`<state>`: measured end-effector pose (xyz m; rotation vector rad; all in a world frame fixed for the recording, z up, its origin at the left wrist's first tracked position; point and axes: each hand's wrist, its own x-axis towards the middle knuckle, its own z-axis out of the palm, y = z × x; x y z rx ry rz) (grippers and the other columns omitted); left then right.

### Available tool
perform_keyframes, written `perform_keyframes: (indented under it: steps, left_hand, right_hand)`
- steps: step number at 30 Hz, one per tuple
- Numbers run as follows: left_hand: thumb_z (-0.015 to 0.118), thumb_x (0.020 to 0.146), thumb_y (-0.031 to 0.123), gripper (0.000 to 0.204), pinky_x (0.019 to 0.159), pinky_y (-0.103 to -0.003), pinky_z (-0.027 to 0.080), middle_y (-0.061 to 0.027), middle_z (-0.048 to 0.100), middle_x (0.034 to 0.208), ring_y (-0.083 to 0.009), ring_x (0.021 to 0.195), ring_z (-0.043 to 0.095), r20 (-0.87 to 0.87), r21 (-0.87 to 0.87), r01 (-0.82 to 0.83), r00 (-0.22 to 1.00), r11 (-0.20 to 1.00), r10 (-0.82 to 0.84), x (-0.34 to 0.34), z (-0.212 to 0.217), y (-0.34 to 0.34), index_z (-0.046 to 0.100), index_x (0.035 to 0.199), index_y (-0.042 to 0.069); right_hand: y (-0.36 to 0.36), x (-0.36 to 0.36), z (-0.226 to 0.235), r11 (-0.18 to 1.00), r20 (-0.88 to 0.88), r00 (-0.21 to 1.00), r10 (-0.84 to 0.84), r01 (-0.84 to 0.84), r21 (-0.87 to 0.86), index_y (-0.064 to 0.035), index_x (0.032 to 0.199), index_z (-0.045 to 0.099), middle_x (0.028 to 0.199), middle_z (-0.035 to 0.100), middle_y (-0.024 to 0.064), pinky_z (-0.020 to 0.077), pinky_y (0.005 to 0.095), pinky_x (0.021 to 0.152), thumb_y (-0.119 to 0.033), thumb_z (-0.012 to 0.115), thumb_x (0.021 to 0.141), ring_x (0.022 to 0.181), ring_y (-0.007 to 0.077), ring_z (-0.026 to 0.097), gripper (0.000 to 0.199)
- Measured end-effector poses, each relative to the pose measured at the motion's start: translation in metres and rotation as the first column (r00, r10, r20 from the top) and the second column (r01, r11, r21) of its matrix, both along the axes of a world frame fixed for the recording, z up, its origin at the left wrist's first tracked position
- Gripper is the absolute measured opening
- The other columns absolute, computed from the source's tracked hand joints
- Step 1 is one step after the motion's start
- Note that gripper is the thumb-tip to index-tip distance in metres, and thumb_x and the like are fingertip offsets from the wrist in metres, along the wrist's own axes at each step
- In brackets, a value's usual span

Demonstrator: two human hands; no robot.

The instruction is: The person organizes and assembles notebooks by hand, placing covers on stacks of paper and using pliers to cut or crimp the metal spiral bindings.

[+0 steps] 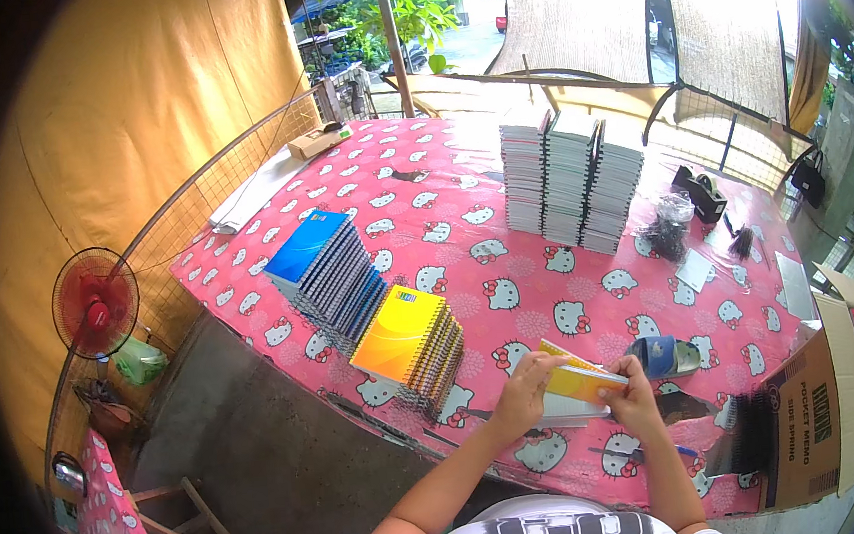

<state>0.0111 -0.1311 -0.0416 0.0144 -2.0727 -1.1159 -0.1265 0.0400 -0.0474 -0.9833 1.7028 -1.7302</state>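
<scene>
A: Largest item?
B: Table, pink cartoon-cat cloth; tall stack of white pads at the far side, blue-covered pile and orange-covered pile nearer

A: Item in hand?
B: Small yellow-orange notebook, over the table's near edge; left hand and right hand both closed on it

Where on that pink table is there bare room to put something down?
Free: the far-left cloth between the blue-covered notebook stack and the tall white stacks. Also the middle strip between the yellow-covered stack and those stacks. Crowded: the right side, around the tape dispenser and cardboard box.
</scene>
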Motion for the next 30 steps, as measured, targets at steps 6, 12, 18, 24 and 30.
perform_keyframes:
  steps: [6,12,18,24,30]
  left_hand:
    - [0.057,0.082,-0.006,0.036,0.088,-0.035,0.046,-0.0127,0.058,0.105,-0.027,0.104,0.057,0.053,0.106,-0.072,0.996,0.992,0.067,-0.001,0.001,0.006,0.054,0.116,0.006]
    - [0.06,0.086,-0.003,0.03,0.087,-0.029,0.048,-0.0067,0.061,0.106,-0.0154,0.1,0.06,0.314,0.491,-0.004,0.933,0.871,-0.173,0.004,0.011,0.0,0.056,0.115,0.004]
    - [0.059,0.086,-0.005,0.031,0.084,-0.027,0.051,-0.0079,0.061,0.104,-0.0142,0.095,0.062,0.317,0.748,-0.05,0.903,0.661,-0.291,0.002,-0.016,-0.011,0.054,0.116,0.003]
    - [0.058,0.087,-0.006,0.031,0.084,-0.028,0.051,-0.0079,0.06,0.104,-0.0146,0.096,0.061,0.259,0.818,-0.094,0.941,0.568,-0.219,0.001,-0.018,-0.007,0.052,0.116,0.003]
    - [0.058,0.088,-0.005,0.028,0.084,-0.029,0.05,-0.0058,0.058,0.105,-0.0144,0.097,0.059,0.22,0.564,-0.114,0.975,0.818,-0.016,0.006,0.004,0.004,0.053,0.113,0.005]
  right_hand:
    - [-0.015,0.005,-0.003,0.99,0.078,0.993,-0.086,0.094,-0.101,-0.0054,0.112,0.045,0.1,0.051,0.0037,0.0435,0.0264,0.087,0.01,0.064,0.079,0.098,0.0115,0.051,0.041]
    - [0.001,0.004,0.026,0.998,0.107,0.993,0.057,-0.057,-0.003,-0.0043,0.119,0.055,0.107,0.061,0.0057,0.0472,0.0272,0.085,0.005,0.066,0.079,0.095,0.0117,0.058,0.042]
    - [-0.006,-0.005,-0.004,0.97,-0.22,0.967,-0.126,0.167,0.179,-0.001,0.109,0.064,0.096,0.065,0.0096,0.0481,0.0292,0.077,-0.015,0.079,0.073,0.086,0.0153,0.061,0.042]
    - [-0.006,-0.004,0.001,0.939,-0.509,0.835,-0.21,0.317,0.132,-0.0009,0.108,0.063,0.106,0.059,0.0148,0.0468,0.0326,0.081,-0.022,0.08,0.07,0.093,0.0244,0.058,0.047]
    - [-0.007,0.01,0.016,0.965,-0.483,0.838,-0.253,0.253,-0.066,-0.0034,0.115,0.055,0.109,0.057,0.0146,0.0459,0.032,0.085,-0.013,0.08,0.07,0.101,0.0222,0.056,0.052]
